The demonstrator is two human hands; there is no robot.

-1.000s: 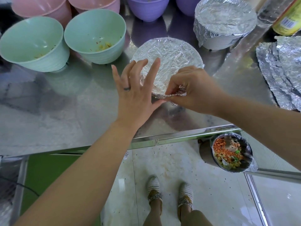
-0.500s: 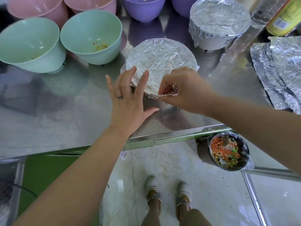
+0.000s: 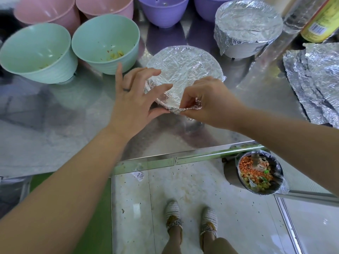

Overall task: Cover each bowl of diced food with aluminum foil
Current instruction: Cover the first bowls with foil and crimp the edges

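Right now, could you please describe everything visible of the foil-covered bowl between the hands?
The foil-covered bowl stands upright on the steel table, its round top covered with crinkled foil, contents hidden. The right hand pinches a foil flap at the near rim; the left hand touches its left edge.

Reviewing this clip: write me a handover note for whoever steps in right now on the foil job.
Left hand: open, fingers spread on the near-left rim of the centre bowl.
Right hand: pinches the loose foil flap at that bowl's near edge.
Done: the back-right bowl is wrapped over top and sides; the centre bowl is covered on top.
Left: fold the near flap down around the rim. Spare foil sheets lie on the table to the right. The green bowl beside the centre one holds only scraps.
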